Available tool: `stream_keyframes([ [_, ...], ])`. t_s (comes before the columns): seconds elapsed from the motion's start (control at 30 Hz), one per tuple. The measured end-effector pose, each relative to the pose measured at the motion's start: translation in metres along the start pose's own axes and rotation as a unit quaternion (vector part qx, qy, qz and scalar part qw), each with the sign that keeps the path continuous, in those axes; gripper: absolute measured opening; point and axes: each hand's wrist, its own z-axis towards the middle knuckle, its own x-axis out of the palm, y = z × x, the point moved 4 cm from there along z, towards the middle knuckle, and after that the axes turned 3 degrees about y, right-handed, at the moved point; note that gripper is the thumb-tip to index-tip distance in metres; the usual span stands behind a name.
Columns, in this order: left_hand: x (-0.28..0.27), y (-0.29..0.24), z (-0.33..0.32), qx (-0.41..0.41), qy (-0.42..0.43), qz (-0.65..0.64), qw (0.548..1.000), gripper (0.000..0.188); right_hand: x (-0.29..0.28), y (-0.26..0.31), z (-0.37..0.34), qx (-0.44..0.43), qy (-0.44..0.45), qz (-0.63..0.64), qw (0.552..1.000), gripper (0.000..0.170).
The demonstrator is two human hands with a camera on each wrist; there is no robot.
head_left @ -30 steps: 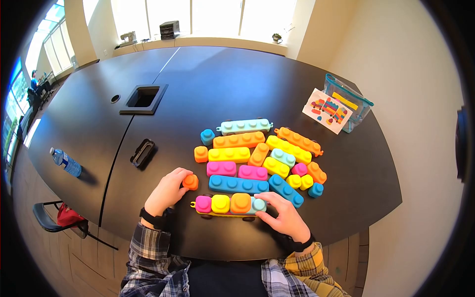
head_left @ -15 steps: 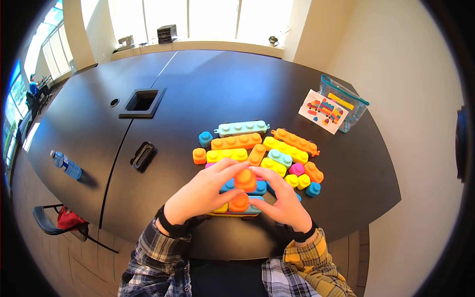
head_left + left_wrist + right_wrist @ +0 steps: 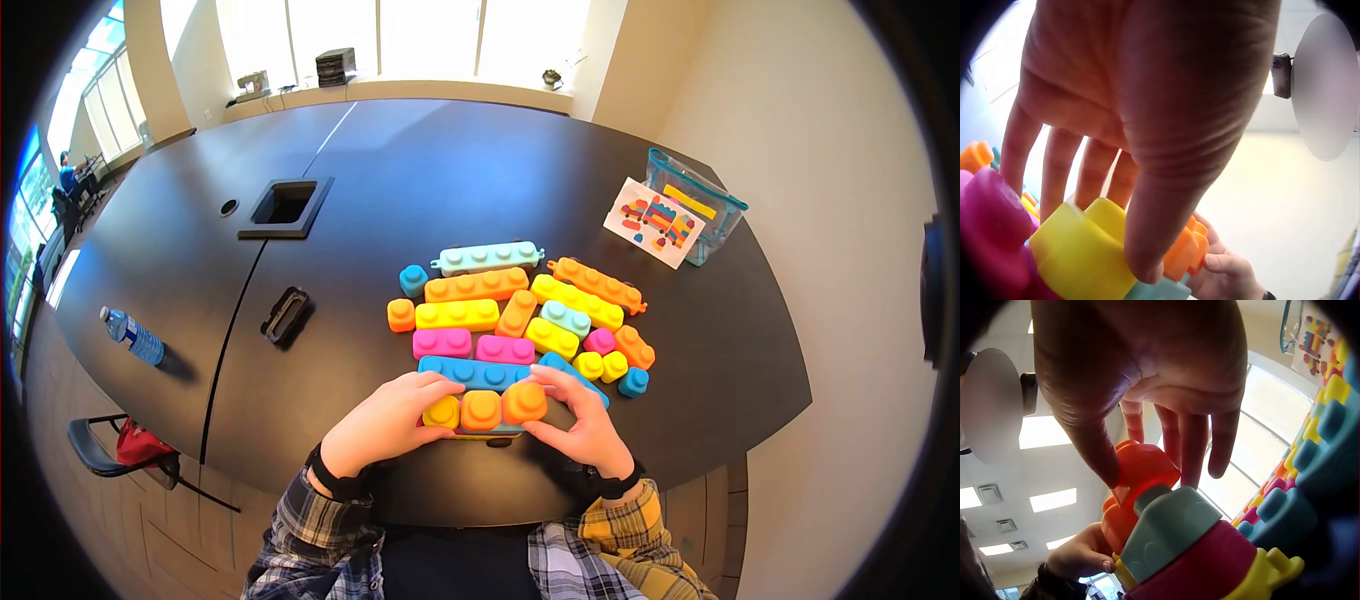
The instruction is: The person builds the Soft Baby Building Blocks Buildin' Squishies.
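Observation:
My left hand (image 3: 382,418) has its thumb and fingers around a yellow block (image 3: 1082,253) on the toy train car. The right hand (image 3: 582,428) pinches a small orange block (image 3: 1147,469) at the car's right end. That block sits tilted over the stud of a light teal block (image 3: 1169,531), the stud partly showing beneath it. Another orange block (image 3: 481,410) stands between the two hands. Below the teal block runs a magenta layer (image 3: 1204,565), on a yellow base (image 3: 1272,572) with a hitch. A magenta block (image 3: 997,219) at the left end is hidden by my hand in the head view.
Loose blocks lie just beyond the hands, with a long blue block (image 3: 475,373) closest. A picture card (image 3: 655,222) leans on a clear pouch (image 3: 725,220) at the back right. To the left are a black case (image 3: 287,317) and a water bottle (image 3: 133,335).
The left hand brought the small orange block from the car's left across to its right end. The right hand now pinches that block, and the left has moved back onto the yellow block.

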Motion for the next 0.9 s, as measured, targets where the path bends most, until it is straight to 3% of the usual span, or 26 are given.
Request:
stream_keyframes([
  [0.07, 0.003, 0.007, -0.003, -0.033, 0.002, -0.007, 0.999, 0.046, 0.002, 0.006, 0.003, -0.049, 0.053, -0.116, 0.991, 0.056],
  [0.57, 0.011, 0.009, -0.004, -0.031, 0.005, 0.003, 0.999, 0.046, 0.009, -0.003, -0.002, -0.051, 0.061, -0.096, 0.992, 0.055],
  [0.7, 0.026, 0.016, 0.000, -0.022, 0.024, 0.077, 0.997, 0.054, 0.012, -0.002, 0.000, -0.055, 0.075, -0.108, 0.990, 0.057],
  [0.77, 0.028, 0.019, 0.001, -0.026, 0.029, 0.093, 0.995, 0.058, 0.015, -0.004, 0.000, 0.017, 0.074, -0.066, 0.995, 0.061],
  [0.9, 0.022, 0.020, 0.000, -0.047, 0.046, 0.068, 0.996, 0.069, 0.017, -0.008, 0.001, 0.046, 0.083, -0.071, 0.993, 0.064],
])
